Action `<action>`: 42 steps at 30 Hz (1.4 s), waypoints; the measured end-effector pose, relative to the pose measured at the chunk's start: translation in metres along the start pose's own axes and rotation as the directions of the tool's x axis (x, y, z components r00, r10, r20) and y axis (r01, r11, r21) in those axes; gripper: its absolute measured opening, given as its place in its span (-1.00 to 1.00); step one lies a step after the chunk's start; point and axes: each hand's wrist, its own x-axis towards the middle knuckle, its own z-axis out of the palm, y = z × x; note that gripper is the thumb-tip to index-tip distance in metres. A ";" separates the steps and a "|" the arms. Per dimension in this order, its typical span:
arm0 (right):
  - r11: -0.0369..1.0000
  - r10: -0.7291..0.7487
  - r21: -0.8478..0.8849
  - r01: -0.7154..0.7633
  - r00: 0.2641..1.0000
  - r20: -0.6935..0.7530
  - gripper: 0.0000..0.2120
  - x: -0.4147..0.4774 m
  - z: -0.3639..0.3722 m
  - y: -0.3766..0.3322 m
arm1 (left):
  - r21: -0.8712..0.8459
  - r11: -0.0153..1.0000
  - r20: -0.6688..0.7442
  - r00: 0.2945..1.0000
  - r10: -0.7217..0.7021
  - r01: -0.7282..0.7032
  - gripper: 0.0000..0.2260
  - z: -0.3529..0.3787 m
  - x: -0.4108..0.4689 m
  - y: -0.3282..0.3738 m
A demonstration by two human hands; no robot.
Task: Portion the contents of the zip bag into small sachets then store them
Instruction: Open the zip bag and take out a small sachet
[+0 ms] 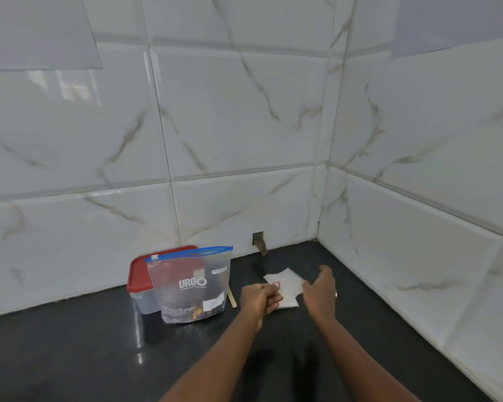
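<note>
While the left hand (pixel 260 297) and right hand (pixel 320 291) each pinch the sachet (pixel 286 281) by its edge, peel it free slowly. Open it wide.

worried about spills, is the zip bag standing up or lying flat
Upright: the zip bag rests on its bottom edge against the red-lidded container, blue zip strip at the top.

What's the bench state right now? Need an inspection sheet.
Surface: black countertop, glossy.
Job's things: zip bag upright in front of red-lidded container; white sachets flat near the corner.
Clutter: wooden stick lying right of the bag.
Hands: left hand pinches the sachets' left edge; right hand holds their right edge.
Cables: nothing seen.
Surroundings: tiled wall on two sides; small hole at its base.
</note>
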 end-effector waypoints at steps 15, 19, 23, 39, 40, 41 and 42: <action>0.977 -0.163 -0.033 0.212 0.833 0.529 -0.77 -0.031 -0.001 -0.023 | 0.161 0.964 0.040 0.977 0.210 -0.214 -0.87 -0.018 -0.019 0.021; 0.991 -0.137 0.078 0.112 0.798 0.587 -0.64 -0.034 0.000 -0.028 | 0.203 0.952 0.042 0.974 0.224 -0.227 -0.88 -0.021 -0.019 0.022; 0.980 -0.104 0.196 -0.027 0.772 0.628 -0.78 -0.037 -0.002 -0.030 | 0.264 0.934 0.054 0.970 0.236 -0.242 -0.78 -0.025 -0.019 0.020; 0.999 -0.040 0.013 0.038 0.925 0.377 -0.86 -0.042 -0.013 -0.028 | 0.438 0.837 0.192 0.943 0.271 -0.330 -0.81 -0.030 -0.025 0.009; 0.994 -0.068 -0.058 0.093 0.938 0.339 -0.84 -0.041 -0.012 -0.028 | 0.473 0.811 0.200 0.938 0.282 -0.345 -0.81 -0.030 -0.026 0.010; 0.974 -0.114 -0.150 0.169 0.941 0.319 -0.85 -0.040 -0.010 -0.027 | 0.509 0.785 0.210 0.935 0.286 -0.354 -0.81 -0.030 -0.027 0.011; 0.940 -0.174 -0.230 0.254 0.932 0.318 -0.87 -0.041 -0.009 -0.028 | 0.540 0.760 0.216 0.932 0.290 -0.362 -0.81 -0.029 -0.028 0.012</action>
